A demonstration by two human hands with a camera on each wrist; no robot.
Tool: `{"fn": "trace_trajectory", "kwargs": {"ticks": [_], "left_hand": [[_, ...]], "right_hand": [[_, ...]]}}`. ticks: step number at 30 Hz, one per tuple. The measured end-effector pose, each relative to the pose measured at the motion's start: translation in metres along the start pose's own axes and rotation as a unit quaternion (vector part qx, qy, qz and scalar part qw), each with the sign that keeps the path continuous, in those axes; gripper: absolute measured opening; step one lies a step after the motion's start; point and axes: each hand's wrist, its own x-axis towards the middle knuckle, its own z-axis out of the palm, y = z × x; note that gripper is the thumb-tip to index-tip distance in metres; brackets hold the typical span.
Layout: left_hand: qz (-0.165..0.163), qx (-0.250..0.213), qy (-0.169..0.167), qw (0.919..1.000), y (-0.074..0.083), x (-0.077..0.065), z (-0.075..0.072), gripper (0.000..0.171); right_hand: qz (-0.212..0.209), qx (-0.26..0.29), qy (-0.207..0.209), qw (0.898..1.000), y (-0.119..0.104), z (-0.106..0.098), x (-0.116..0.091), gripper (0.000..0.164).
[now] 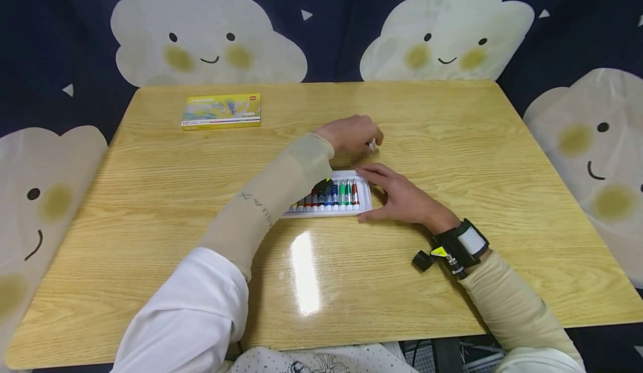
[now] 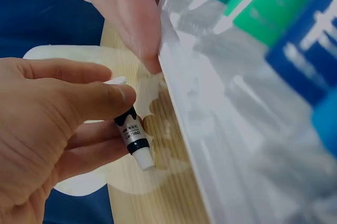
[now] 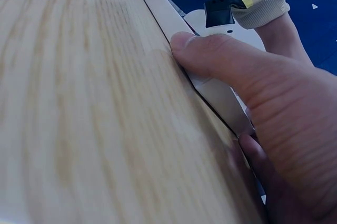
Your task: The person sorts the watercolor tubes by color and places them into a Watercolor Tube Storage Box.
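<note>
My left hand [image 1: 353, 134] is raised beyond the tray's far edge, pinching a small paint tube [image 2: 131, 129] between thumb and fingers. The tube is silver with black bands and a white cap, which points down in the left wrist view. A white plastic tray [image 1: 321, 214] lies on the table with several coloured paint tubes [image 1: 341, 194] in a row. My left forearm hides the tray's left part. At the tray's right end, my right hand [image 1: 402, 197] grips it, thumb on the near side [image 3: 158, 8] and fingers at the far corner.
A yellow flat box [image 1: 221, 110] lies at the back left of the wooden table [image 1: 452, 138]. Behind the table hangs a dark blue cloth [image 1: 331, 27] with cloud figures. A black wrist camera [image 1: 424, 260] sticks out from the right wrist above the tabletop.
</note>
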Motion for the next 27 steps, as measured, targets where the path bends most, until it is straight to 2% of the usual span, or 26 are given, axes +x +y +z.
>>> {"fn": "trace_trajectory", "kwargs": {"ticks": [3,12,19,22,27], "left_hand": [[-0.003,0.003,0.001,1.0,-0.002,-0.003,-0.001,0.036],[-0.01,0.001,0.011,0.9999,-0.004,-0.015,-0.002,0.038],[-0.002,-0.007,0.018,0.9998,-0.001,-0.024,-0.005,0.036],[0.007,-0.007,0.03,0.9995,0.002,-0.029,-0.005,0.036],[0.033,-0.004,0.073,0.9967,0.009,-0.036,-0.005,0.036]], "right_hand": [[-0.003,0.0,0.001,1.0,0.0,0.0,0.0,0.101],[-0.008,-0.006,-0.006,1.0,0.0,-0.001,0.0,0.1],[-0.002,-0.002,0.0,1.0,0.001,0.001,0.0,0.1],[-0.004,-0.004,-0.001,1.0,0.001,0.002,0.0,0.1],[-0.001,0.002,-0.001,1.0,0.0,0.001,0.0,0.101]]}}
